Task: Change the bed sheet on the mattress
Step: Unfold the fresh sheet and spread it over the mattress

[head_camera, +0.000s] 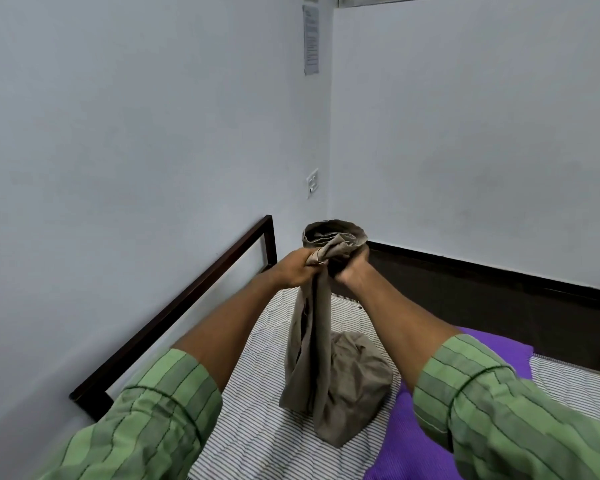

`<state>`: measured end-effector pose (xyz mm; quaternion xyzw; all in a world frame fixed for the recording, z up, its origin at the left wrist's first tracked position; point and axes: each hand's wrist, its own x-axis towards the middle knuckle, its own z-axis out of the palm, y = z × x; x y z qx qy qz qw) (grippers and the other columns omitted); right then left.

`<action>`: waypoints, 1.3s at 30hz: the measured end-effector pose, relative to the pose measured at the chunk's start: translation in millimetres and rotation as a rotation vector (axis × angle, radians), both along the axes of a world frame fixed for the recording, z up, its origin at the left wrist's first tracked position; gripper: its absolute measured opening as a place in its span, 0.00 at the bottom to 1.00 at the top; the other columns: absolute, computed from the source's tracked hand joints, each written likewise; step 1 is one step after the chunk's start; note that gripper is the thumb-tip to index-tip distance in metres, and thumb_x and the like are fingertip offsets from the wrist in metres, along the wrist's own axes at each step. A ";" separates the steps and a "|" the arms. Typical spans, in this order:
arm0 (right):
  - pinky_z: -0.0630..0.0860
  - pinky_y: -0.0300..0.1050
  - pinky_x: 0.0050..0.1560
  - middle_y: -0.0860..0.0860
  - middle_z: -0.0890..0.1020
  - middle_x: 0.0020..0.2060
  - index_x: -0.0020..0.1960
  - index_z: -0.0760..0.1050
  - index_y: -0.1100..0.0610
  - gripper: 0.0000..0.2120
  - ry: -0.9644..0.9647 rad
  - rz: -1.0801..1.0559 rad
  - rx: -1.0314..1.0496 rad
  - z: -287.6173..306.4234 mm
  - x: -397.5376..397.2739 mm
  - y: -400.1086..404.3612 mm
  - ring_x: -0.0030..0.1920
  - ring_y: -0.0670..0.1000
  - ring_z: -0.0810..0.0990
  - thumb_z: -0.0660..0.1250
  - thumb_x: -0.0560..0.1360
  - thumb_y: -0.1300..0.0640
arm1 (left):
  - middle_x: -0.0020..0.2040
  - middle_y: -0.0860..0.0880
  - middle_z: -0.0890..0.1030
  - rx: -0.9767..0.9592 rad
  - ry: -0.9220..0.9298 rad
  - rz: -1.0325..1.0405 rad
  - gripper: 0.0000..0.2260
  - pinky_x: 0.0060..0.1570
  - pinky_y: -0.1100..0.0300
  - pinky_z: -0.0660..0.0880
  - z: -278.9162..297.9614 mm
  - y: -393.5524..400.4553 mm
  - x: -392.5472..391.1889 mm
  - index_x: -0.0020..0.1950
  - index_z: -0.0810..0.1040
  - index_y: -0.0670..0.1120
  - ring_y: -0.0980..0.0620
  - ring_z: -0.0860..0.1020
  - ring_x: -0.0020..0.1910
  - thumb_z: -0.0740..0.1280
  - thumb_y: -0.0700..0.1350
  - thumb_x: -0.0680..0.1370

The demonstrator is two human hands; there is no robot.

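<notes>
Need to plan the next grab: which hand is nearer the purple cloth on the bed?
Right. The right hand grips the grey sheet above the mattress, on the side of the purple cloth; the left hand holds it farther left.

Pale walls (118,133) meet at a corner. Switch plate (312,182) low beside the corner, printed notice (311,39) high above it. Dark skirting (499,271) along right wall.
</notes>
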<state>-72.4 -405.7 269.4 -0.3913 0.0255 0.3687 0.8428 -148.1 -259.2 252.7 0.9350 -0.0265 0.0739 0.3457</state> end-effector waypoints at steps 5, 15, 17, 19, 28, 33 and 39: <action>0.71 0.64 0.71 0.64 0.82 0.62 0.66 0.80 0.62 0.42 0.008 0.224 -0.044 -4.6 21.4 -17.2 0.64 0.65 0.79 0.60 0.74 0.26 | 0.68 0.44 0.78 0.174 0.108 -0.008 0.23 0.70 0.50 0.71 -11.9 11.7 8.1 0.72 0.75 0.46 0.44 0.75 0.67 0.59 0.42 0.77; 0.86 0.49 0.46 0.72 0.81 0.56 0.68 0.67 0.78 0.28 -0.122 0.137 -0.272 -31.1 34.1 -5.0 0.52 0.65 0.86 0.59 0.67 0.81 | 0.46 0.48 0.84 -0.203 -0.058 0.161 0.18 0.44 0.65 0.77 -19.3 18.5 21.5 0.60 0.84 0.45 0.56 0.80 0.42 0.78 0.34 0.71; 0.86 0.51 0.45 0.76 0.76 0.63 0.77 0.56 0.73 0.42 -0.054 0.179 -0.119 -42.3 44.3 0.7 0.57 0.70 0.83 0.56 0.63 0.82 | 0.49 0.47 0.87 -0.266 -0.102 0.159 0.16 0.51 0.65 0.79 -17.8 24.4 17.8 0.58 0.86 0.42 0.57 0.83 0.46 0.77 0.30 0.72; 0.86 0.54 0.42 0.78 0.73 0.65 0.79 0.55 0.68 0.44 -0.031 0.177 -0.070 -42.2 43.5 1.3 0.54 0.72 0.84 0.53 0.63 0.82 | 0.53 0.47 0.87 -0.315 -0.124 0.158 0.14 0.58 0.60 0.80 -16.1 28.2 14.0 0.58 0.86 0.40 0.54 0.85 0.53 0.75 0.30 0.74; 0.85 0.61 0.40 0.72 0.80 0.55 0.69 0.69 0.72 0.29 -0.085 -0.030 -0.244 -38.9 42.3 -4.6 0.48 0.68 0.86 0.55 0.69 0.80 | 0.59 0.43 0.85 -0.486 0.006 0.050 0.15 0.63 0.50 0.79 -25.8 23.4 15.5 0.59 0.85 0.51 0.47 0.82 0.61 0.61 0.37 0.86; 0.82 0.67 0.39 0.69 0.80 0.60 0.66 0.71 0.66 0.45 -0.098 -0.060 -0.326 -59.2 68.6 -1.1 0.56 0.72 0.83 0.58 0.47 0.78 | 0.59 0.49 0.86 -0.621 0.121 0.156 0.16 0.66 0.46 0.77 -23.2 17.7 24.5 0.54 0.87 0.49 0.44 0.82 0.63 0.59 0.39 0.86; 0.77 0.44 0.33 0.61 0.78 0.41 0.46 0.74 0.63 0.23 -0.171 -0.128 -0.413 -47.5 63.4 -0.1 0.38 0.59 0.78 0.52 0.63 0.82 | 0.51 0.50 0.87 -0.505 -0.096 0.310 0.16 0.66 0.50 0.77 -23.0 11.6 41.4 0.49 0.85 0.47 0.52 0.84 0.55 0.59 0.39 0.86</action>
